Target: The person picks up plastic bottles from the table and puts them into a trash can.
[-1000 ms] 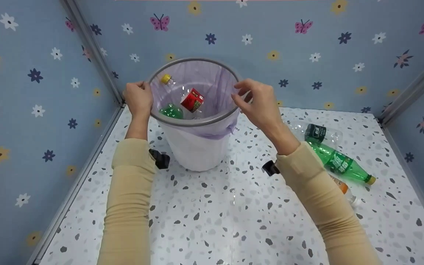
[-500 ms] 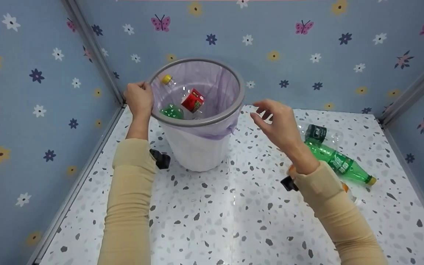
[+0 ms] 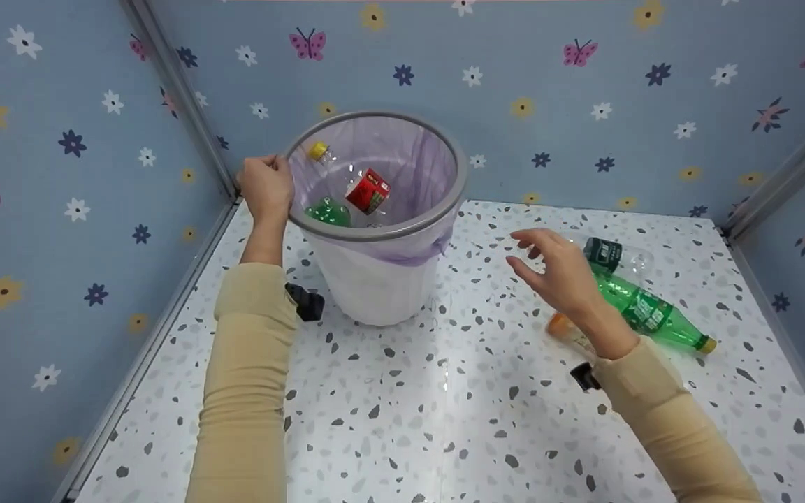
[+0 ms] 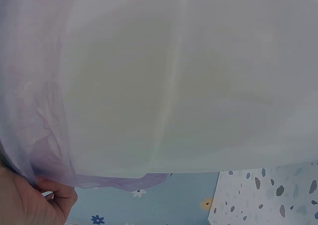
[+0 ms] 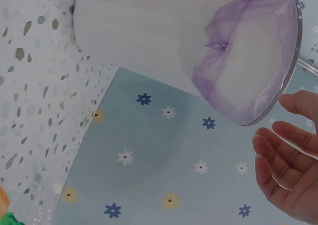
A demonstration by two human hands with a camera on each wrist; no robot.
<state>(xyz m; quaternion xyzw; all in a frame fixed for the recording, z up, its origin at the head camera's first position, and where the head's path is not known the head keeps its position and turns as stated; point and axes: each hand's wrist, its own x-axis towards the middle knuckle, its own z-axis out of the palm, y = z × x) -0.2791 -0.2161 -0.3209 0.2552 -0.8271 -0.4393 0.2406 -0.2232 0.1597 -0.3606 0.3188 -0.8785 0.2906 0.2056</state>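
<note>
A white, grey-flecked counter (image 3: 402, 412) carries, in the head view, a lined white bin (image 3: 381, 286) upright at 11 o'clock, a clear bottle (image 3: 605, 254) at 2, a green bottle (image 3: 657, 314) just before 3 and a partly hidden orange item (image 3: 564, 328) at 3.
</note>
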